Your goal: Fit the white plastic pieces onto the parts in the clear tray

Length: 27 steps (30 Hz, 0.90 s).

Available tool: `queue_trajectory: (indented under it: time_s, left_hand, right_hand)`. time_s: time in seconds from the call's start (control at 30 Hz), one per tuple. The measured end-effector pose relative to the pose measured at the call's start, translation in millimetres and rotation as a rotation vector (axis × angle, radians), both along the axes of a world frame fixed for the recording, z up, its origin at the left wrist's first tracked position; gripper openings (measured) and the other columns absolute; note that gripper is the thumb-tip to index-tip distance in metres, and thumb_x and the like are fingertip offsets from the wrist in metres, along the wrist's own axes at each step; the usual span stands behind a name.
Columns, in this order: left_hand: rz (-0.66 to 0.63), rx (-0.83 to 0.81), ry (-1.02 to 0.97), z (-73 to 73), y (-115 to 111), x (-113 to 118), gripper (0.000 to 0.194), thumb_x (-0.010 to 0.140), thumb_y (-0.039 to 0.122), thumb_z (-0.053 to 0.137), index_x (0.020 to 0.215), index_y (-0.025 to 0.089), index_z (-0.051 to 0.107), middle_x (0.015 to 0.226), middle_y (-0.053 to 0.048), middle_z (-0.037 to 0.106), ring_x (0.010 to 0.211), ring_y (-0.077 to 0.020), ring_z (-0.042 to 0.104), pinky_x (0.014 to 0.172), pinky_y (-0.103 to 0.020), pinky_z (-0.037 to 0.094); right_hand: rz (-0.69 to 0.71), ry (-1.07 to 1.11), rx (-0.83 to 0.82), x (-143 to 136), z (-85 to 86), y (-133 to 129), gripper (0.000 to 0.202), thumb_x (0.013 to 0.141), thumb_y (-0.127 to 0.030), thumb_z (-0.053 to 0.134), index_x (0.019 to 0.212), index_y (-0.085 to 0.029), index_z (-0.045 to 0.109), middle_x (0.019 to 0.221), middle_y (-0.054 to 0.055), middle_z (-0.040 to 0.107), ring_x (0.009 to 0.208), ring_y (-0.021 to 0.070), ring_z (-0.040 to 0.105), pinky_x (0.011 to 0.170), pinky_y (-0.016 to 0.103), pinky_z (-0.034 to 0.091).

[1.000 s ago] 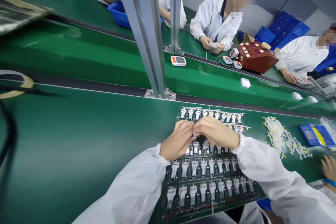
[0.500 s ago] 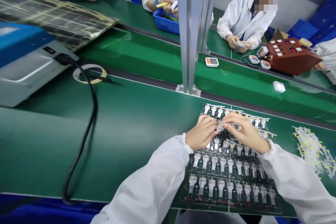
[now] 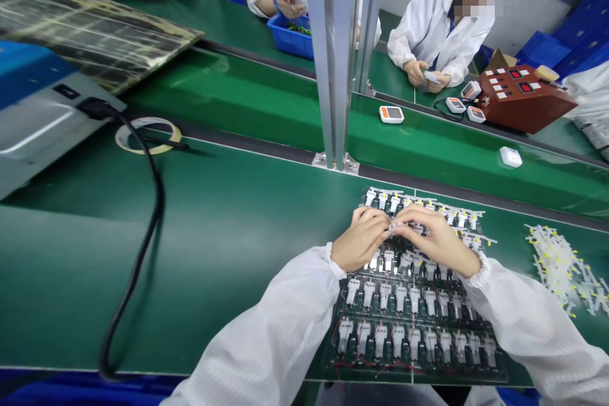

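Both my hands meet over the upper rows of a clear plastic tray. My left hand pinches a small white plastic part from the left. On its right side, my right hand has thumb and forefinger closed on the same part. The fingers hide most of it. Rows of small white parts with thin red wires fill the tray's pockets. In the back rows, thin white strips with yellow bits lie across the parts. A loose pile of such strips lies right of my right forearm.
A metal post rises beyond the tray beside the green conveyor belt, which carries white devices. At left are a tape roll, a black cable and a blue-grey machine. Co-workers sit across, near a brown box.
My hands stay together on the small white part, with slight finger movement. The view has shifted a little. A white device on the belt has moved right; a co-worker's hand near the blue bin has moved.
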<state>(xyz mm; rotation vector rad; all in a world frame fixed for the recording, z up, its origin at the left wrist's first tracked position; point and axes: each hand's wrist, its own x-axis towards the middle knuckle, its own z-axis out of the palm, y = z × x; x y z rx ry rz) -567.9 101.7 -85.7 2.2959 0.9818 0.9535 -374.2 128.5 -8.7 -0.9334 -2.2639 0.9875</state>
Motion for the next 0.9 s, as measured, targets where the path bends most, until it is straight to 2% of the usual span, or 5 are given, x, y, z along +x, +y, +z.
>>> queue_trajectory:
  time_s: [0.13, 0.23, 0.33, 0.53, 0.9]
  left_hand:
    - [0.054, 0.048, 0.073, 1.0, 0.5, -0.4, 0.036, 0.100, 0.039, 0.030, 0.121, 0.020, 0.052, 0.119, -0.008, 0.063, 0.121, -0.0251, 0.044, 0.099, -0.043, 0.027]
    - [0.038, 0.145, 0.158, 0.7, -0.9, 1.2, 0.031, 0.098, 0.036, 0.038, 0.119, 0.022, 0.056, 0.131, -0.007, 0.058, 0.127, -0.0267, 0.040, 0.100, -0.045, 0.024]
    - [0.008, 0.221, 0.236, -0.2, -3.3, 4.1, 0.029, 0.097, 0.037, 0.042, 0.114, 0.023, 0.061, 0.135, -0.006, 0.056, 0.129, -0.0288, 0.038, 0.102, -0.048, 0.021]
    - [0.028, 0.224, 0.333, -2.1, -4.4, 7.0, 0.036, 0.095, 0.043, 0.044, 0.123, 0.025, 0.059, 0.142, -0.007, 0.050, 0.132, -0.0304, 0.035, 0.104, -0.051, 0.019]
    - [0.021, 0.216, 0.390, -2.4, -3.6, 12.5, 0.044, 0.096, 0.048, 0.039, 0.123, 0.021, 0.060, 0.139, -0.008, 0.053, 0.132, -0.0311, 0.035, 0.108, -0.052, 0.013]
  right_hand:
    - [-0.131, -0.100, -0.093, 22.9, 11.9, 13.2, 0.021, 0.092, -0.039, 0.053, 0.092, -0.023, 0.066, 0.095, 0.003, 0.068, 0.090, 0.0174, 0.062, 0.083, 0.035, 0.048]
    - [-0.213, -0.246, -0.169, 46.5, 12.9, 22.3, 0.028, 0.093, -0.045, 0.049, 0.090, -0.022, 0.064, 0.093, 0.003, 0.068, 0.083, 0.0181, 0.061, 0.077, 0.034, 0.047]
    - [-0.193, -0.342, -0.211, 58.2, 4.4, 23.5, 0.030, 0.095, -0.046, 0.044, 0.089, -0.021, 0.061, 0.090, 0.003, 0.066, 0.081, 0.0181, 0.060, 0.076, 0.034, 0.046]
    - [-0.113, -0.404, -0.191, 44.9, -12.2, 22.0, 0.032, 0.099, -0.043, 0.032, 0.090, -0.021, 0.053, 0.089, 0.005, 0.060, 0.086, 0.0194, 0.055, 0.081, 0.036, 0.043]
    - [-0.066, -0.312, -0.358, 32.6, -3.3, 27.3, 0.030, 0.098, -0.043, 0.034, 0.087, -0.021, 0.051, 0.085, 0.002, 0.057, 0.080, 0.0167, 0.053, 0.075, 0.031, 0.043]
